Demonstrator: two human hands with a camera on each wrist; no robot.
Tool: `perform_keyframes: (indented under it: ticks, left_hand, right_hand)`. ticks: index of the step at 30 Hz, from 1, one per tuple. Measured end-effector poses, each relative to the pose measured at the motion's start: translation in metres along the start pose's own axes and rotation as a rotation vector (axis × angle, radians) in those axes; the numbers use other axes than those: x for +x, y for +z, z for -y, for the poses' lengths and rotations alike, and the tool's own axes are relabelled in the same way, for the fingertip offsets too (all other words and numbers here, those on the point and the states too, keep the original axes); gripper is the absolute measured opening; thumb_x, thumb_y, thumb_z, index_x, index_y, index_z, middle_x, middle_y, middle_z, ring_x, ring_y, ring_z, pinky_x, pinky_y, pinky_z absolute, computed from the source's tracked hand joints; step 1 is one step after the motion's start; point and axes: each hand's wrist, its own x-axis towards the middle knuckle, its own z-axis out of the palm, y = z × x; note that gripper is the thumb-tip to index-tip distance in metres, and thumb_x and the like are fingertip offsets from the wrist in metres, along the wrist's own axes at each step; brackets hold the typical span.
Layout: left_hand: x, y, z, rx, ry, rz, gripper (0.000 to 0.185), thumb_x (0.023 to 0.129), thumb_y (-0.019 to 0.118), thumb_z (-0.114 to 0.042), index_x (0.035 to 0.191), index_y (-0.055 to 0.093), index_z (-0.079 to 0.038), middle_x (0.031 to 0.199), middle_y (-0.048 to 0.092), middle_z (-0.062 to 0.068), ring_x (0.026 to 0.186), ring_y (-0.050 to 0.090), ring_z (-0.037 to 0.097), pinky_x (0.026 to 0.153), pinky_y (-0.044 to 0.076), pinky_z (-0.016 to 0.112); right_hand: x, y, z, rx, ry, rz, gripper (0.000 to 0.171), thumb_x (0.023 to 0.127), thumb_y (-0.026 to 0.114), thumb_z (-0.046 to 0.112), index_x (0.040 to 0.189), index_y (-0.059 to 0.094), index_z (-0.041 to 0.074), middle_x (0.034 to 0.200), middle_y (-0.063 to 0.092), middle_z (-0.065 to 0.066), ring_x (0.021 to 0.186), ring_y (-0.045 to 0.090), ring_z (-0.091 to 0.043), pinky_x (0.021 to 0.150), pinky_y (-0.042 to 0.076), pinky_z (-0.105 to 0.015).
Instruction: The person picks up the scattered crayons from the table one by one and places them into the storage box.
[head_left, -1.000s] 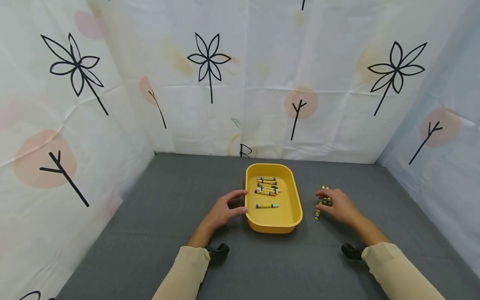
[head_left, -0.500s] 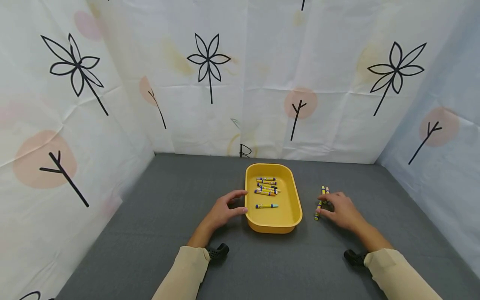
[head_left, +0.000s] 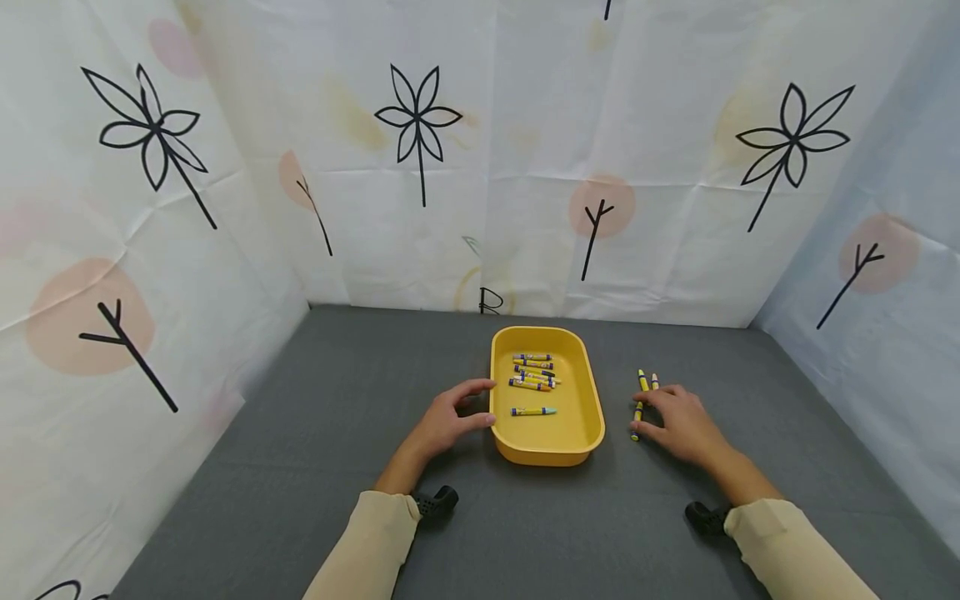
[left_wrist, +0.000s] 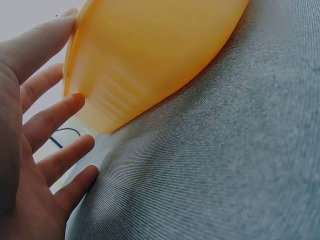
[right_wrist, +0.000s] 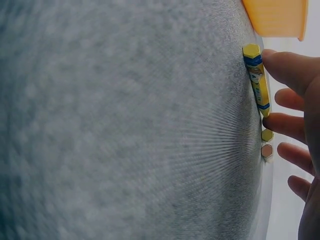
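Observation:
My left hand rests at the near left side of a yellow plastic tray, thumb and fingertips touching its rim, the fingers spread in the left wrist view. Several crayons lie inside the tray, most in a group toward the back; a light-blue-tipped crayon lies apart, nearer the front. To the tray's right, my right hand pinches a yellow crayon lengthwise, thumb by its blue-banded end and a fingertip at its other end. This crayon lies on the cloth. Just beyond are a yellow crayon and a pinkish crayon, partly hidden by the fingers.
Grey cloth covers the table. White fabric printed with flowers and trees encloses the back and both sides. A black wrist strap sits at the left sleeve, and a similar strap at the right.
My right hand has shifted slightly right and toward me, then settled with thumb and finger at the crayon's ends. The yellow crayon behind it has moved slightly left. My left hand and the tray stay still.

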Motion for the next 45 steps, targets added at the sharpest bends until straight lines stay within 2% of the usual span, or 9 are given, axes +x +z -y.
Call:
perform_keyframes:
  ticks: [6,11,16,20,27,33,36,42,45]
  left_hand:
    - [-0.001,-0.001,-0.002,0.005,-0.001,0.000,0.050,0.086,0.075,-0.027,0.133,0.058,-0.025,0.139,0.053,-0.002,0.128,0.047,0.025,0.106,0.036,0.050]
    - [-0.001,0.000,-0.003,0.008,0.000,-0.003,0.050,0.087,0.075,-0.023,0.134,0.058,-0.021,0.139,0.053,0.000,0.130,0.046,0.026,0.107,0.035,0.050]
    - [0.001,0.000,-0.005,0.009,-0.004,0.008,0.052,0.088,0.073,-0.016,0.137,0.055,-0.011,0.142,0.050,0.009,0.132,0.043,0.033,0.108,0.032,0.054]
    - [0.001,0.000,-0.005,0.002,-0.004,0.007,0.053,0.088,0.073,-0.016,0.137,0.055,-0.012,0.142,0.050,0.009,0.132,0.043,0.033,0.108,0.032,0.054]
    - [0.000,-0.002,-0.003,0.004,0.007,-0.012,0.050,0.086,0.076,-0.024,0.132,0.059,-0.024,0.138,0.054,-0.003,0.129,0.047,0.023,0.107,0.035,0.049]
    - [0.000,-0.002,-0.003,0.000,0.009,-0.008,0.051,0.086,0.075,-0.021,0.134,0.058,-0.020,0.140,0.053,0.001,0.130,0.046,0.027,0.107,0.034,0.052]
    - [-0.002,-0.002,-0.010,0.000,0.000,0.002,0.053,0.087,0.074,-0.018,0.137,0.056,-0.014,0.142,0.051,0.007,0.131,0.044,0.032,0.107,0.033,0.055]
    - [-0.013,-0.010,-0.040,0.007,-0.002,0.037,0.051,0.089,0.071,-0.015,0.136,0.055,-0.007,0.141,0.051,0.013,0.129,0.045,0.035,0.105,0.035,0.055]
    - [-0.015,-0.010,-0.044,0.003,0.005,0.035,0.049,0.089,0.071,-0.014,0.135,0.056,-0.006,0.139,0.052,0.013,0.127,0.047,0.035,0.105,0.036,0.055]
  right_hand:
    - [0.001,0.000,0.002,0.048,0.007,0.005,0.050,0.082,0.078,0.031,0.121,0.064,0.003,0.117,0.063,-0.018,0.112,0.048,-0.042,0.093,0.033,-0.064]
    - [-0.001,0.001,0.008,0.118,-0.017,-0.074,0.052,0.076,0.084,0.020,0.121,0.063,0.003,0.120,0.061,-0.019,0.110,0.053,-0.041,0.092,0.039,-0.061]
    - [-0.003,0.009,0.018,0.176,-0.068,-0.189,0.057,0.069,0.086,0.002,0.120,0.063,0.005,0.112,0.061,-0.012,0.092,0.063,-0.029,0.080,0.050,-0.052]
    - [-0.006,0.014,0.026,0.207,-0.097,-0.254,0.062,0.066,0.084,-0.009,0.122,0.061,0.005,0.113,0.060,-0.012,0.081,0.064,-0.023,0.068,0.054,-0.043]
    - [-0.008,0.018,0.032,0.264,-0.041,-0.269,0.064,0.069,0.080,-0.012,0.126,0.059,0.004,0.108,0.063,-0.014,0.080,0.065,-0.025,0.061,0.055,-0.036]
    - [-0.007,0.016,0.035,0.352,0.051,-0.259,0.059,0.072,0.078,-0.012,0.126,0.059,0.003,0.103,0.067,-0.015,0.082,0.066,-0.028,0.065,0.055,-0.034]
    - [-0.004,0.015,0.037,0.383,0.085,-0.263,0.057,0.075,0.076,-0.011,0.127,0.059,0.003,0.105,0.067,-0.014,0.084,0.066,-0.029,0.067,0.055,-0.033]
    - [0.008,0.013,0.038,0.411,0.117,-0.275,0.054,0.079,0.075,-0.008,0.129,0.058,0.004,0.103,0.067,-0.014,0.087,0.066,-0.031,0.071,0.057,-0.036]
    - [0.016,0.011,0.038,0.422,0.117,-0.288,0.053,0.080,0.074,-0.009,0.130,0.057,0.002,0.102,0.065,-0.017,0.088,0.066,-0.033,0.072,0.057,-0.042]
